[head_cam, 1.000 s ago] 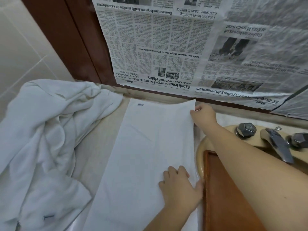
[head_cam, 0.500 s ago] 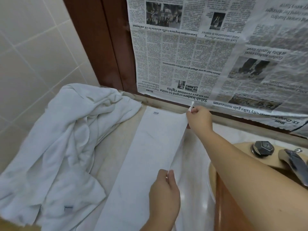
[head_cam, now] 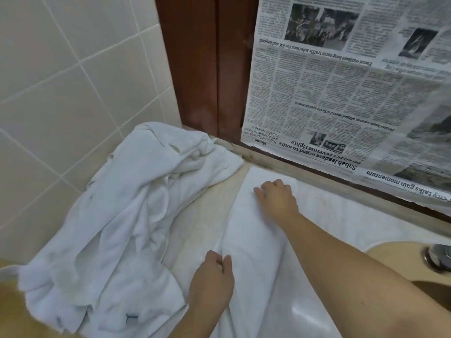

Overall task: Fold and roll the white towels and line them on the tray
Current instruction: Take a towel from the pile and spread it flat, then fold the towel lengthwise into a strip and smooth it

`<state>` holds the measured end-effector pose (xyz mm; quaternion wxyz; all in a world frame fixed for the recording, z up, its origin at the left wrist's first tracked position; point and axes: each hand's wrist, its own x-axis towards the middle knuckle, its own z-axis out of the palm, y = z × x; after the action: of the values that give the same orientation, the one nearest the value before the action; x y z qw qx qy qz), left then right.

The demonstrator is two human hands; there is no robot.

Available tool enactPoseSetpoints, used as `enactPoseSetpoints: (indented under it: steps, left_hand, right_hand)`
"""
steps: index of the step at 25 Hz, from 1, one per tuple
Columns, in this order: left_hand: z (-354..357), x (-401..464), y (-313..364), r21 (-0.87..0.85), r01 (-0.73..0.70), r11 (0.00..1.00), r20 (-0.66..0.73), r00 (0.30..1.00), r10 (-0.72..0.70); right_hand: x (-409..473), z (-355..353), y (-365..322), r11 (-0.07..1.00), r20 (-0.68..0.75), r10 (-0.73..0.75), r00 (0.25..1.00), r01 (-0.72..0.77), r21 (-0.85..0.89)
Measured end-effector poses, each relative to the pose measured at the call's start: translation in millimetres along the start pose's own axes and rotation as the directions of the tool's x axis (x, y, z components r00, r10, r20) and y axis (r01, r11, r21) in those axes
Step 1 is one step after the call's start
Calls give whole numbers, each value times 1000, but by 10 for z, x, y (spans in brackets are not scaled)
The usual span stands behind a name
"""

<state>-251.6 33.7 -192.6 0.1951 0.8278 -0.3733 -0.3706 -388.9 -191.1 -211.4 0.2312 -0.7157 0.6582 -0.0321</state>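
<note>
The towel (head_cam: 253,230) lay folded lengthwise on the counter (head_cam: 195,225), its far end near the back edge. The right hand (head_cam: 277,197) pressed it flat there with loose fingers, likely setting the fold. The left hand (head_cam: 212,276) pinched its near left edge. The pile (head_cam: 127,215) waited at the left.

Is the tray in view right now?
No, only the folded towel under both hands, the heap of loose towels, the counter and the sink rim show.

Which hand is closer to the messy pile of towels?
Left. The left hand holds the folded towel's near edge beside the pile; the right hand presses its far end.
</note>
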Motion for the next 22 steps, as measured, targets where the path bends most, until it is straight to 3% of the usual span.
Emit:
enactPoseSetpoints:
  steps: [3, 7, 10, 13, 17, 22]
  left_hand:
    - [64, -8, -29, -30, -11, 999, 22, 1000, 11]
    - [198, -173, 29, -40, -43, 998, 74, 996, 46]
    - [279, -271, 77, 9, -85, 996, 96, 992, 83]
    - [296, -304, 90, 18, -71, 997, 73, 995, 70]
    - [231, -378, 72, -135, 34, 990, 71, 997, -24]
    - [71, -513, 10, -296, 119, 948, 180, 981, -67]
  right_hand:
    - [-152, 69, 226, 985, -86, -5, 996, -10, -171]
    - [-346, -75, 655, 983, -138, 69, 988, -91, -161]
    - [-362, -268, 840, 978, -97, 124, 988, -138, -156]
    - [-316, -330, 834, 984, -12, 57, 998, -58, -168]
    - [-327, -92, 729, 964, 107, 107, 989, -77, -253]
    - [-395, 3, 755, 949, 119, 92, 989, -51, -311]
